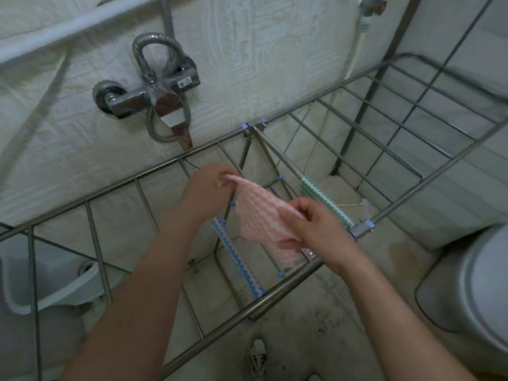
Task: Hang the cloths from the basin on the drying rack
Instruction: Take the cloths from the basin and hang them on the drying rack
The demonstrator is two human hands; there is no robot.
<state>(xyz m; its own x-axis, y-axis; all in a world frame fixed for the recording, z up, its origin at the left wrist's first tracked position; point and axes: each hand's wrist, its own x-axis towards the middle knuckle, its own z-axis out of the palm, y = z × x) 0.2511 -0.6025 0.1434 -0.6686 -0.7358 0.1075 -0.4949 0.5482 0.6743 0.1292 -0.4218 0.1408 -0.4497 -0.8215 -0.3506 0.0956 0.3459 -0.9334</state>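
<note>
Far left, under the drying rack (110,190): one pale basin (63,273), contents not discernible. Draped over a lower rail: one blue cloth (239,266). Pinched at its far corner by the left hand (209,185), at its near edge by the right hand (316,225), hands apart: one pink cloth (258,215), stretched above the middle rails. Hung just right: one green cloth (321,200). Makes three cloths in all.
</note>
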